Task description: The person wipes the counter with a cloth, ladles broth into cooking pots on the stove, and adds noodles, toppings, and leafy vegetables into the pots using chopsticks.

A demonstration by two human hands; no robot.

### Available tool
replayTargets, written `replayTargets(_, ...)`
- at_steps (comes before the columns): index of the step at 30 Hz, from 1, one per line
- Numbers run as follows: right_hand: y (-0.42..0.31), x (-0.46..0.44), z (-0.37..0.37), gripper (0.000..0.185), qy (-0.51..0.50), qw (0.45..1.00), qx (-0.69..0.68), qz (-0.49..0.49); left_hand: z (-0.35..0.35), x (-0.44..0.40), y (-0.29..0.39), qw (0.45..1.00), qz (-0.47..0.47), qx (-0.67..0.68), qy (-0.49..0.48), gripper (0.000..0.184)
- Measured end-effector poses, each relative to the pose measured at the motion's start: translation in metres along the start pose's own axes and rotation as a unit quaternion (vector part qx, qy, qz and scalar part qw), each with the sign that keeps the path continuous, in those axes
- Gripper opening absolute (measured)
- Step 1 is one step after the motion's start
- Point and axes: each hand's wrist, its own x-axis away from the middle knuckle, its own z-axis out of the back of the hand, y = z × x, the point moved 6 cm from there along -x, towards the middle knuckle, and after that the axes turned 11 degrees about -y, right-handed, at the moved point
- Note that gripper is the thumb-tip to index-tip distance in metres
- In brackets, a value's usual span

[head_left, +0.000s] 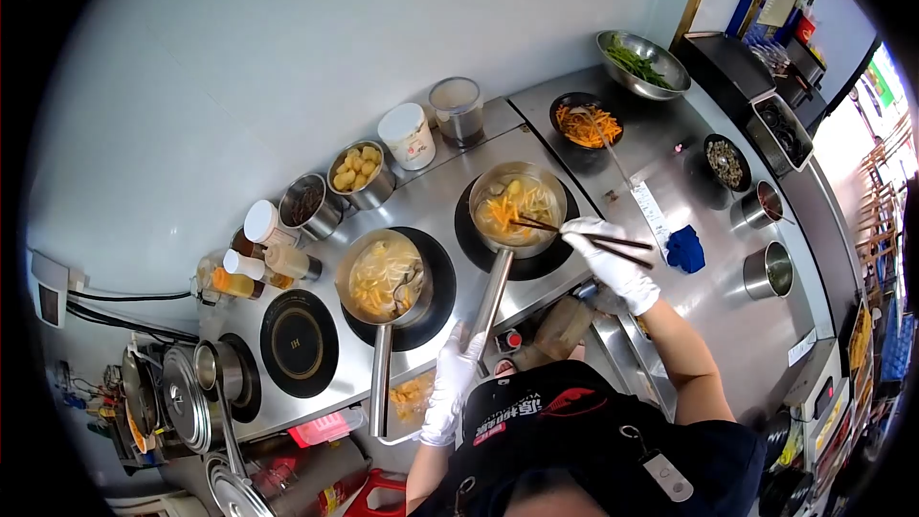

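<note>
My right hand (pixel 613 263), in a white glove, holds dark chopsticks (pixel 622 249) whose tips reach into the right saucepan (pixel 520 206). That pan holds broth with orange shreds and pale noodles and sits on a round black hob. My left hand (pixel 452 383), also gloved, is beside the right pan's handle (pixel 491 302), fingers closed around its lower end. To the left, a second saucepan (pixel 385 276) with noodles in broth stands on another hob, its handle (pixel 380 383) pointing toward me, untouched.
Behind the pans stand a pot of yellow balls (pixel 359 172), a white tub (pixel 407 136) and bottles (pixel 292 261). Farther right are a bowl of orange shreds (pixel 584 122), a bowl of greens (pixel 643 65), a blue cloth (pixel 685 250) and a metal pot (pixel 768 270).
</note>
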Motion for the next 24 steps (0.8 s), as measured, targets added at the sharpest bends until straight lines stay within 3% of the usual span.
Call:
replayTargets(2, -0.012, -0.008, -0.015, 0.015, -0.039, 0.999, 0.016, -0.005, -0.010, -0.010, -0.012, 0.998, -0.003, -0.064, -0.025, 0.056)
replayTargets(4, 0.020, -0.023, -0.021, 0.014, -0.018, 0.999, -0.003, 0.051, -0.015, 0.000, 0.022, 0.997, 0.053, -0.003, -0.061, 0.056)
replayTargets(7, 0.033, -0.036, -0.001, 0.013, 0.007, 0.999, -0.010, 0.038, -0.017, -0.003, 0.011, 0.999, 0.027, -0.020, -0.025, 0.054)
replayTargets(8, 0.022, -0.034, 0.010, 0.012, 0.028, 0.997, -0.003, 0.075, -0.017, -0.005, 0.008, 0.999, 0.017, -0.030, -0.012, 0.053)
replayTargets(10, -0.022, -0.027, 0.035, 0.011, 0.027, 0.997, 0.071, 0.031, -0.019, -0.007, 0.003, 0.999, 0.006, -0.047, 0.011, 0.051)
replayTargets(12, -0.035, -0.019, 0.052, 0.012, 0.033, 0.993, 0.103, 0.045, -0.020, -0.005, 0.003, 0.999, 0.001, -0.049, 0.022, 0.050)
replayTargets(14, -0.018, -0.017, 0.056, 0.011, 0.014, 0.996, 0.085, -0.005, -0.019, -0.005, 0.006, 0.999, -0.003, -0.040, 0.023, 0.050)
replayTargets(15, -0.034, -0.016, 0.050, 0.011, 0.016, 0.992, 0.124, 0.025, -0.019, -0.005, 0.006, 0.999, -0.009, -0.041, 0.021, 0.049)
replayTargets(19, 0.026, -0.024, 0.018, 0.012, 0.015, 0.997, -0.057, 0.044, -0.018, -0.004, 0.009, 0.999, 0.014, -0.033, 0.009, 0.049)
replayTargets(23, -0.008, -0.018, 0.041, 0.011, 0.030, 0.997, 0.061, 0.022, -0.018, -0.007, 0.003, 0.999, 0.005, -0.030, 0.018, 0.048)
replayTargets(24, -0.006, -0.017, 0.048, 0.011, 0.058, 0.998, 0.014, 0.035, -0.020, -0.007, 0.002, 0.999, 0.004, -0.030, 0.020, 0.048)
